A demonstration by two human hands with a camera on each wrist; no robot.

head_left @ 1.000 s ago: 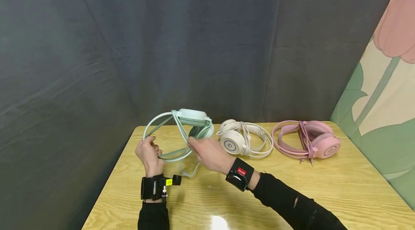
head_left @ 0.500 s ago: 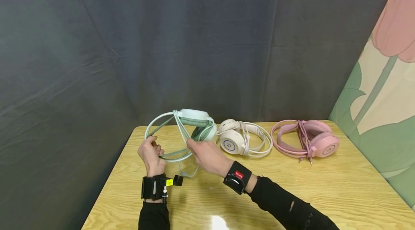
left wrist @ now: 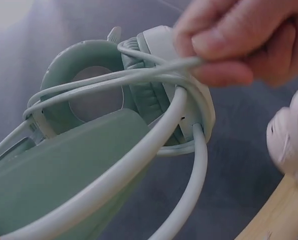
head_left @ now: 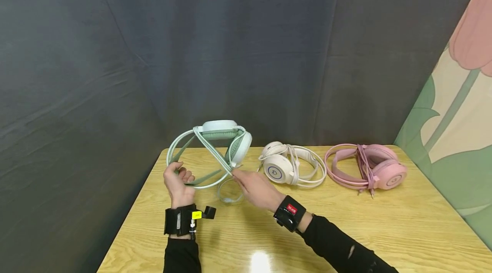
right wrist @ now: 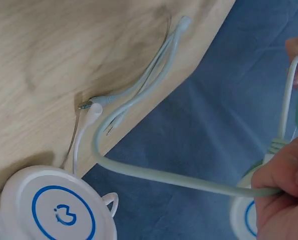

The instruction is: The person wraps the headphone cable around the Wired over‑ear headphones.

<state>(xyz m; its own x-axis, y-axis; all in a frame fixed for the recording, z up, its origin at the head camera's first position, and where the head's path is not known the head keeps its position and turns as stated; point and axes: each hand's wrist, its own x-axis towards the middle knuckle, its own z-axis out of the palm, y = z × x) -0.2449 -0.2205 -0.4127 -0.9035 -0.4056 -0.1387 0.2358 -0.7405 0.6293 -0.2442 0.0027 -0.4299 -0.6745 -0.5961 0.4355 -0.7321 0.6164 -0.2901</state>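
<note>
Mint-green headphones [head_left: 220,125] are held up over the table, ear cups towards the back right. My left hand [head_left: 179,184] grips them by the headband at the left. Between thumb and fingers, my right hand [head_left: 258,188] pinches their pale green cable [right wrist: 159,175] beside the lower ear cup. In the left wrist view, strands of this cable [left wrist: 103,82] run across the headphones and loop round the base of an ear cup. From the right hand, a loose length with a splitter and metal plugs [right wrist: 90,104] hangs down in the right wrist view.
White headphones [head_left: 277,168] lie just right of my right hand, with their cable wrapped round them. Further right lie pink headphones [head_left: 389,174], wrapped likewise. A dark curtain [head_left: 246,51] stands behind the wooden table [head_left: 238,239], and a flower-patterned panel [head_left: 457,136] on the right.
The green headphones have risen slightly and turned, so the right ear cup shows more of its side. The cable strands now stretch diagonally to my right hand. White and pink headphones stay put.
</note>
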